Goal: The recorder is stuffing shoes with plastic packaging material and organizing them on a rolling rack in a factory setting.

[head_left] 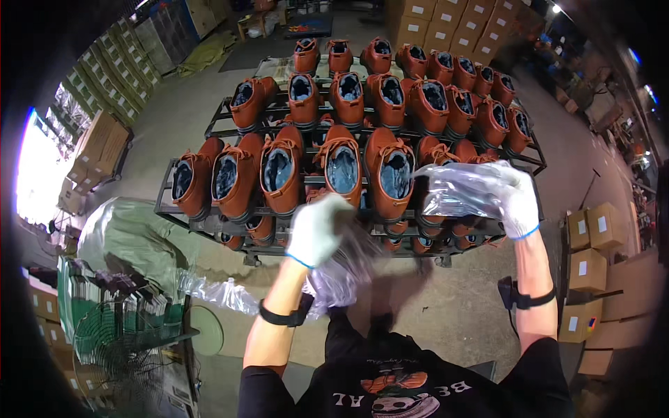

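Observation:
My right hand (pixel 516 202), in a white glove with a blue cuff, is closed on clear plastic film (pixel 456 188) that stretches leftward in front of the shoes. In a matching glove, my left hand (pixel 319 228) is blurred but looks closed. More clear plastic film (pixel 341 275) trails below it toward my legs, apparently from its grip. Just beyond my hands, reddish-brown lace-up shoes (pixel 341 164) stand in rows, several with crumpled dark filling inside. One shoe (pixel 394 174) sits between my two hands, close to the film's left end.
The shoes stand on a dark metal rack (pixel 167 198). At left are a fan (pixel 111 341), a covered heap (pixel 132 233) and a strip of clear plastic (pixel 223 294). Cardboard boxes (pixel 589 268) are stacked at right, with more boxes (pixel 446 28) at the back.

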Available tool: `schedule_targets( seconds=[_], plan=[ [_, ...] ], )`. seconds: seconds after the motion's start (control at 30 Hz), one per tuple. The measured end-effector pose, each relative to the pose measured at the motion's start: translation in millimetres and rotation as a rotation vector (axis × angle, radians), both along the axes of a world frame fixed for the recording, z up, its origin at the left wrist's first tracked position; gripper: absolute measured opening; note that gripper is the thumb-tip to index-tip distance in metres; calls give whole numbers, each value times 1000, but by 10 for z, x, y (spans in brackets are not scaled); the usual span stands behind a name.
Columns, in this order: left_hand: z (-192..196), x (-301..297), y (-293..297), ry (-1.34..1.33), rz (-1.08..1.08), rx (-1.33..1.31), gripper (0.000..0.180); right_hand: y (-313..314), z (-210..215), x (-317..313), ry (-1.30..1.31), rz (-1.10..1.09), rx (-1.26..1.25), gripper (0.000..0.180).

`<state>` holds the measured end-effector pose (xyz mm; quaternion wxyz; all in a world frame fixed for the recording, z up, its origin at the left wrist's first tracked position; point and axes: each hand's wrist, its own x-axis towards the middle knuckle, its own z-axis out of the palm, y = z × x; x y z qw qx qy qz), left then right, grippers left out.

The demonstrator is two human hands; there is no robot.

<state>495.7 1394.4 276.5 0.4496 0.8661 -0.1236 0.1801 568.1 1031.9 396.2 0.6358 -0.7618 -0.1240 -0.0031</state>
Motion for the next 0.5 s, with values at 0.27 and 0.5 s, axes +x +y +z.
schedule_targets(
  seconds=[0.27,0.5],
  plan=[
    [-327,513,-938,212,14,275,25,1391,-1152,957,-698,-111,-1106,19],
    [-622,597,-1178,18,-18,151,31,1120,-892,875,-296,313,-1498,26]
  ],
)
